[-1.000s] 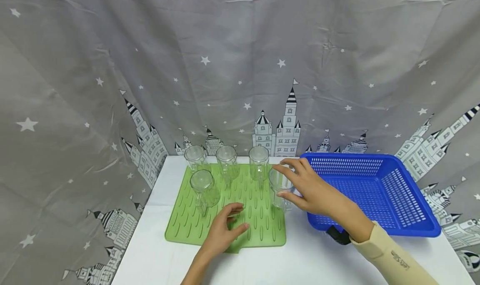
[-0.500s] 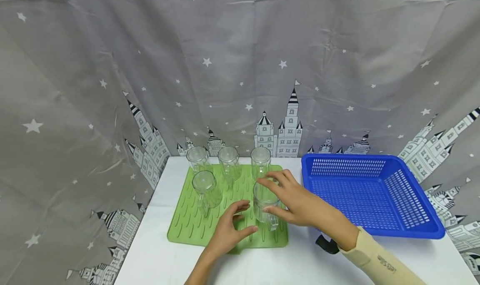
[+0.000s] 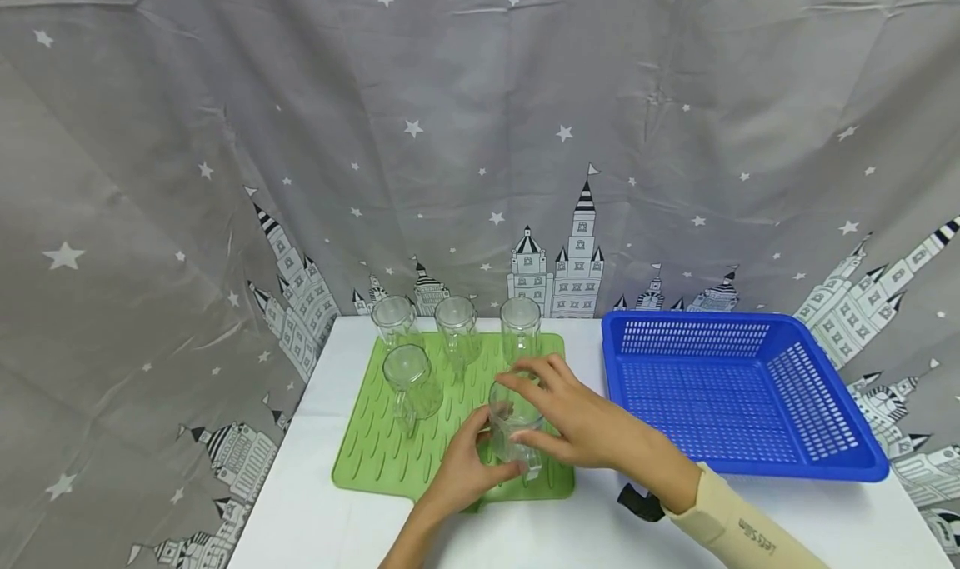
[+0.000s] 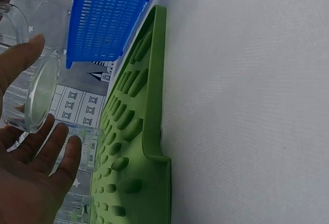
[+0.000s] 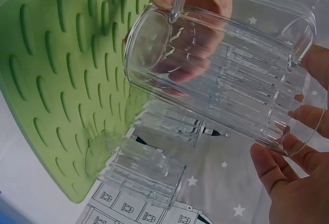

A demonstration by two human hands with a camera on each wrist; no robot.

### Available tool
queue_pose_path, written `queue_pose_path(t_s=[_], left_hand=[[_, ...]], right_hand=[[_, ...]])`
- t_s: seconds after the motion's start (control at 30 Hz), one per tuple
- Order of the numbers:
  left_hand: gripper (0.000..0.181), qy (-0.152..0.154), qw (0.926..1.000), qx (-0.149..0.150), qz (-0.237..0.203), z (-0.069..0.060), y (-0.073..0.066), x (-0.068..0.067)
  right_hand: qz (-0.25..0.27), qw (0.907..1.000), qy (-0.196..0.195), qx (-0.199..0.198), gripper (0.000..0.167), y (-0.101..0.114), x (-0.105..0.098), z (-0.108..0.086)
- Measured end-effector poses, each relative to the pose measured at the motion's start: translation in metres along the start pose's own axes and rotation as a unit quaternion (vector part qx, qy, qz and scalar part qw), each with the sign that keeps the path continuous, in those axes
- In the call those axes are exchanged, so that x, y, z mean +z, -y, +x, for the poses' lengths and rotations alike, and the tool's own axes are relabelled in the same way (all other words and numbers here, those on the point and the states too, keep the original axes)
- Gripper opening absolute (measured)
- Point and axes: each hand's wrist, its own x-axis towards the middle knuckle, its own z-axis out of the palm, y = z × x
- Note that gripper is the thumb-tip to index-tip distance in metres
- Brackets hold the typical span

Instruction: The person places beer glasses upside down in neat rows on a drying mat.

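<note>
A clear glass mug (image 3: 516,415) with a handle is held upright over the front right of the green ridged mat (image 3: 390,461); in the left wrist view its base hangs apart from the mat. My right hand (image 3: 592,419) grips it near the rim, thumb on one side and fingers on the other, as the mug (image 5: 226,75) shows in the right wrist view. Lower down, my left hand (image 3: 461,473) has its thumb and fingers around the mug near the base. Several similar glass mugs stand on the mat, among them a front left mug (image 3: 408,377) and a back right mug (image 3: 520,327).
A blue perforated plastic basket (image 3: 873,461) stands right of the mat on the white table (image 3: 300,477). A grey curtain (image 3: 450,136) with printed stars and castles hangs behind the table. A black strap (image 3: 640,502) is at my right wrist.
My right hand has carried the mug left and toward me, from the mat's right edge. My left hand has moved slightly right and now holds the mug too.
</note>
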Motion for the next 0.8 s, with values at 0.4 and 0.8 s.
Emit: queue_pose_path(t_s=[0.4, 0.8], left_hand=[[0.08, 0.022, 0.9996, -0.018, -0.005, 0.0, -0.003, -0.002], [0.086, 0.0, 0.9993, -0.035, 0.015, -0.006, -0.002, -0.01]], right_hand=[[-0.006, 0.9999, -0.002, -0.009, 0.072, 0.003, 0.0, 0.0], [0.011, 0.9999, -0.004, -0.005, 0.081, -0.004, -0.01, -0.008]])
